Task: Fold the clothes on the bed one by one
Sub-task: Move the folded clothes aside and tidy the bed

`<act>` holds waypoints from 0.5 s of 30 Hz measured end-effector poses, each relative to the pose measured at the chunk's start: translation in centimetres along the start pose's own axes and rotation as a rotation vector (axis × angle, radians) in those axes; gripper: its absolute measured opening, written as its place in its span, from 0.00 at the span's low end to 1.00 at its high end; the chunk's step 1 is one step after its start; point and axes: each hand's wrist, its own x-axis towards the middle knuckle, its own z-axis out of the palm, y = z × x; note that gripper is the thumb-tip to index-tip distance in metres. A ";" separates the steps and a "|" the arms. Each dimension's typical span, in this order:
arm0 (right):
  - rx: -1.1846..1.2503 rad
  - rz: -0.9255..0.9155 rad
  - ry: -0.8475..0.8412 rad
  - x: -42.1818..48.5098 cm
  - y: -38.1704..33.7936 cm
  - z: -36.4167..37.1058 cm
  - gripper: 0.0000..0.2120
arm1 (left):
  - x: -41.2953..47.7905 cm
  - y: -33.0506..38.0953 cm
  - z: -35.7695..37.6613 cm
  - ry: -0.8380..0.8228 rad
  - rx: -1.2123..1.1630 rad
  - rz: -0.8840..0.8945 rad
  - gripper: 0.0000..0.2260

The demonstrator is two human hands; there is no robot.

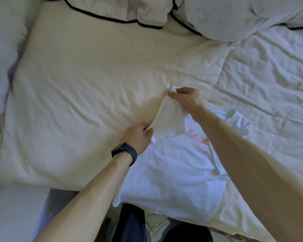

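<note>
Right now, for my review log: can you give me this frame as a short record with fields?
garment: white T-shirt with pink lettering, lying on the cream bed cover
left hand: grips an edge of the shirt; dark watch on wrist
right hand: pinches a lifted part of the shirt, farther away
background: bedding with black piping at the top
stage: fold not finished

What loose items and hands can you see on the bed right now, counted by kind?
T-shirt, white with pink print: 1
Black-trimmed white pieces, garment or pillow unclear: 2
Hands: 2, left hand and right hand, both gripping the T-shirt
Wristwatch: 1
Total: 6
</note>
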 end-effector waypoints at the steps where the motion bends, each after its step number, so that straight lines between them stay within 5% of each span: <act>1: -0.047 -0.018 0.009 -0.3 0.3 -0.1 0.03 | -0.2 -0.1 0.1 0.008 0.019 0.011 0.11; 5: -0.157 -0.100 0.043 -0.9 0.8 0.3 0.08 | -0.2 -0.2 0.1 -0.012 0.121 0.037 0.14; 9: -0.076 -0.154 0.220 -1.9 1.5 1.4 0.15 | 0.7 0.8 -0.8 -0.045 0.224 0.072 0.05; 13: -0.427 -0.402 0.486 -6.9 6.1 4.3 0.21 | 1.9 2.7 0.4 0.406 0.493 0.512 0.23; 15: -0.599 -0.470 0.475 -8.5 9.6 6.0 0.24 | 4.1 4.0 1.2 0.333 0.693 0.702 0.25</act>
